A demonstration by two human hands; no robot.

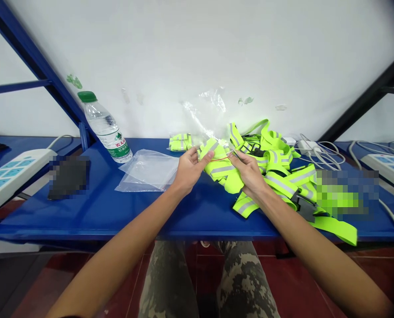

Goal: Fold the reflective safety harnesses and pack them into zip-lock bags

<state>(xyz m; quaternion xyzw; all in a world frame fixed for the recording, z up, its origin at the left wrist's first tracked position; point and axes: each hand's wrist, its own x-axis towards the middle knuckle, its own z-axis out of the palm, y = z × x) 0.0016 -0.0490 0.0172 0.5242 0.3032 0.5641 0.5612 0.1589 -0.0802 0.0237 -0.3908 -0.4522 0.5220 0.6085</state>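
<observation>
Between my hands is a folded neon-yellow reflective strap (pixel 221 170) with grey stripes. A clear plastic zip bag (pixel 207 110) extends above it toward the wall, its red seal line crossing the strap. How far the strap sits inside the bag is hard to tell. My left hand (pixel 193 167) is closed, thumb on top, on the strap's left side. With thumb and fingers together, my right hand (pixel 248 171) pinches the bag's edge near the red line, beside the strap. A pile of loose reflective straps (pixel 276 150) with black buckles lies to the right.
Flat clear bags (pixel 147 170) lie left of my hands. A small bagged strap (pixel 180 142) rests by the wall. A water bottle (pixel 107 130) stands on the blue table (pixel 100 216), near a dark blurred object (pixel 69 176). Power strips (pixel 16 174) and white cables (pixel 319 152) flank the work area.
</observation>
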